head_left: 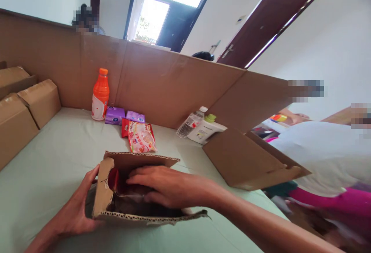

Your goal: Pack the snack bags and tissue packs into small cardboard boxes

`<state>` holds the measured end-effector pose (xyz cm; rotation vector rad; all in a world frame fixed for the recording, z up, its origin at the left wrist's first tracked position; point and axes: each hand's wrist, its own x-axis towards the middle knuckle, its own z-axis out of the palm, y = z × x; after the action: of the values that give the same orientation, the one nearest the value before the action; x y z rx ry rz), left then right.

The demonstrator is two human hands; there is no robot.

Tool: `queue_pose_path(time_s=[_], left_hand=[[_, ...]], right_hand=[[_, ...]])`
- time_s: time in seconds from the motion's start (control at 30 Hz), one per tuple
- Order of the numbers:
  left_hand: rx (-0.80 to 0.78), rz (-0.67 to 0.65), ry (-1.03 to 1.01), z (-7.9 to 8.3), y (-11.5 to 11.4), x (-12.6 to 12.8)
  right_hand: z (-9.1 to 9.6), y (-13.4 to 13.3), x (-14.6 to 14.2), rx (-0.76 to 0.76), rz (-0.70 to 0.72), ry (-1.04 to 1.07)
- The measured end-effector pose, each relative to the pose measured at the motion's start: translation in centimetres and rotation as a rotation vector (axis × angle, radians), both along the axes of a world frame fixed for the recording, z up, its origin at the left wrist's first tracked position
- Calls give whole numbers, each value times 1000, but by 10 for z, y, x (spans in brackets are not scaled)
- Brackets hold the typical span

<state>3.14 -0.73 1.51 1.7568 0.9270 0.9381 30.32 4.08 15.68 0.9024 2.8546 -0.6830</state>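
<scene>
A small open cardboard box [103, 183] stands near me on the green cloth, with its ragged flaps apart. My left hand [78, 202] grips its left side, fingers behind and thumb low at the near corner. Over the opening, my right hand [168, 185] reaches in with stretched fingers; the fingertips are close to a red package [113, 179] inside. Whether they touch it I cannot tell, and the bottom of the box is dark. Just beyond the box lies a red and pink snack bag [142, 137].
Behind are an orange drink bottle [100, 98], purple tissue packs [114, 115], a clear water bottle [189, 123] and a white bottle with a green cap [204, 131]. Cardboard boxes [40, 100] stand left, another box [246, 160] right. A cardboard wall [174, 86] runs behind; a person [333, 156] is at right.
</scene>
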Motion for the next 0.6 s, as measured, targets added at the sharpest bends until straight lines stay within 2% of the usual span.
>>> queue_pose_path(time_s=[0.13, 0.23, 0.3, 0.43, 0.6], left_hand=[[6, 3, 14, 3, -1, 1], [-29, 15, 53, 4, -1, -1], [-52, 16, 69, 5, -1, -2], [-34, 21, 100, 5, 0, -4], [-26, 39, 126, -3, -1, -9]], right_hand=[[13, -9, 44, 194, -285, 455], [3, -16, 78, 335, -540, 649], [-9, -22, 92, 370, -632, 695], [-31, -32, 96, 332, -605, 722], [-42, -34, 89, 234, -538, 748]])
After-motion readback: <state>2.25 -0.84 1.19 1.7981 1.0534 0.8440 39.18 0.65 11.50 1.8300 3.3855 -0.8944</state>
